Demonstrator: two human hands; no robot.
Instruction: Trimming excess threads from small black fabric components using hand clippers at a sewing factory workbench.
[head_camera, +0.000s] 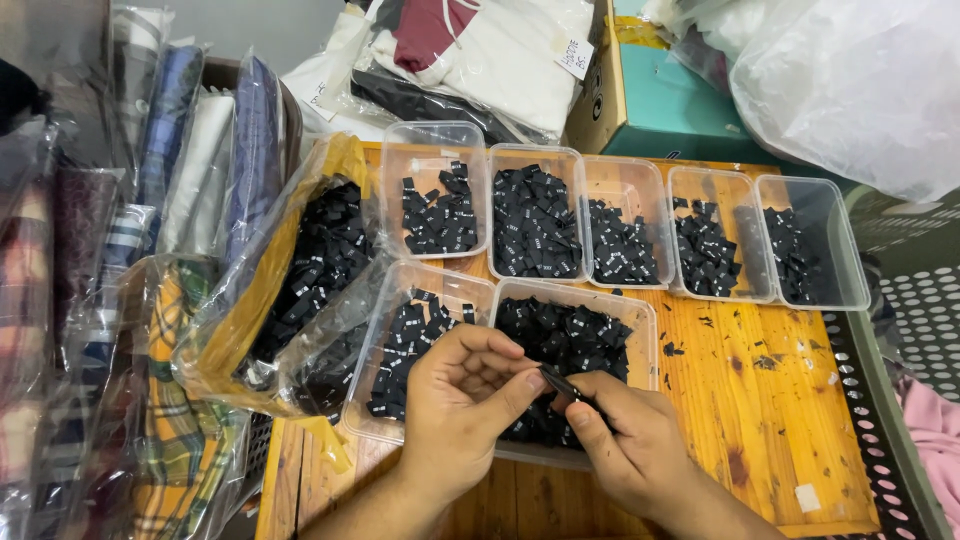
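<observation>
My left hand and my right hand meet over the near edge of a wooden table. Together they pinch a small black fabric label between thumbs and fingertips. Right under the hands sits a clear plastic tub heaped with the same black labels. Beside it on the left stands another clear tub holding fewer labels.
A back row of several clear tubs holds more black labels. A plastic bag of labels lies at the table's left. Bagged folded shirts stack up on the left. A teal box, bagged garments and a white plastic bag lie behind.
</observation>
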